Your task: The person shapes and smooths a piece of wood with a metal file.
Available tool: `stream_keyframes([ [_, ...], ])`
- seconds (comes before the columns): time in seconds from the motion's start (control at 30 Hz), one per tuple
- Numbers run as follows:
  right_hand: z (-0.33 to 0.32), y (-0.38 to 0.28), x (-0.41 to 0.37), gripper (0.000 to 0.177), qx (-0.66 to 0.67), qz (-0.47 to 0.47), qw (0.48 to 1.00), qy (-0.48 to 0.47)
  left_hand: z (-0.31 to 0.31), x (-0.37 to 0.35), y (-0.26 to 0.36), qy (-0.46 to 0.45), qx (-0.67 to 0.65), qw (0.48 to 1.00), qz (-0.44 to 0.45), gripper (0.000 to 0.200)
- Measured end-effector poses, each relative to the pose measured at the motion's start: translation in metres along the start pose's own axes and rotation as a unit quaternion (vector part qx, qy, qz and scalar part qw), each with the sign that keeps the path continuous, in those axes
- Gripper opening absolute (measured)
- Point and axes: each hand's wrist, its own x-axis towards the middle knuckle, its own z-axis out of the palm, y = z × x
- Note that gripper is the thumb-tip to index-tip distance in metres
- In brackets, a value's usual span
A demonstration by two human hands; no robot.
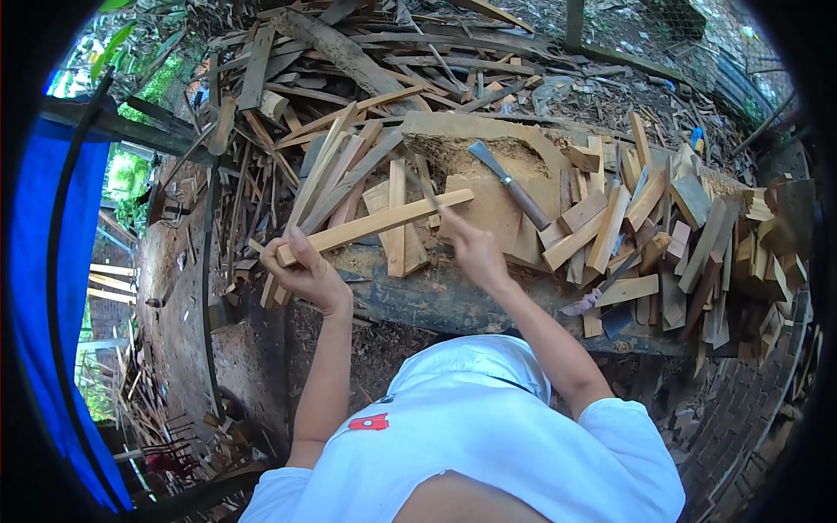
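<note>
My left hand (312,277) is closed around the near left end of a long squared wooden stick (375,225), which slants up to the right over the workbench. My right hand (475,253) is closed near the stick's far end. From its fingers a thin grey blade (427,185) points up and crosses the stick; motion blurs it, and its handle is hidden in the fist. Just beyond that hand a wide-bladed chisel (514,190) with a brown handle lies on a large wooden block (497,213) with a hollowed, sawdust-strewn top.
Cut wood pieces (645,218) crowd the bench's right side, with a dark tool with a wrapped grip (584,303) among them. Scrap planks (349,61) are heaped behind. The worn bench edge (410,292) runs before my body. A blue tarp (61,288) hangs at left.
</note>
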Motion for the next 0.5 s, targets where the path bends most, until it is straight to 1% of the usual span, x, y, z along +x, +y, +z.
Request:
stream_keyframes([
  [0.03,0.011,-0.006,-0.008,0.050,0.012,-0.112,0.993,0.042,0.000,0.000,0.001,-0.004,-0.010,1.000,0.003,0.030],
  [0.07,0.013,-0.005,-0.010,0.050,0.014,-0.109,0.993,0.040,-0.001,-0.001,0.002,-0.006,-0.006,1.000,0.002,0.030],
  [0.13,0.014,-0.004,-0.011,0.049,0.003,-0.148,0.987,0.061,0.001,-0.002,0.004,-0.009,0.001,1.000,0.016,0.030],
  [0.17,0.011,0.007,-0.006,0.047,0.053,-0.037,0.997,0.034,0.000,0.000,0.002,-0.006,0.000,1.000,0.018,0.030],
  [0.2,0.009,0.022,0.002,0.047,0.052,-0.041,0.997,0.033,-0.002,0.001,-0.004,0.002,0.007,1.000,0.014,0.030],
  [0.27,0.002,0.046,0.013,0.045,-0.009,-0.047,0.995,0.085,-0.003,0.000,-0.005,0.005,0.012,1.000,0.009,0.030],
  [0.33,0.000,0.024,0.006,0.045,-0.029,-0.024,0.996,0.084,-0.002,-0.001,-0.001,-0.003,-0.001,1.000,0.003,0.030],
  [0.4,0.004,-0.007,-0.006,0.045,0.012,-0.070,0.997,0.031,0.003,-0.003,0.005,-0.005,0.003,1.000,0.011,0.030],
  [0.43,0.008,-0.012,-0.009,0.045,0.008,-0.116,0.992,0.046,0.002,-0.003,0.006,-0.005,0.012,1.000,0.020,0.031],
  [0.47,0.013,-0.005,-0.008,0.045,0.009,-0.115,0.992,0.042,0.000,-0.003,0.006,-0.004,0.016,1.000,0.020,0.031],
  [0.5,0.017,0.012,-0.002,0.045,0.014,-0.118,0.991,0.064,0.001,-0.003,0.006,-0.004,0.017,1.000,0.019,0.030],
])
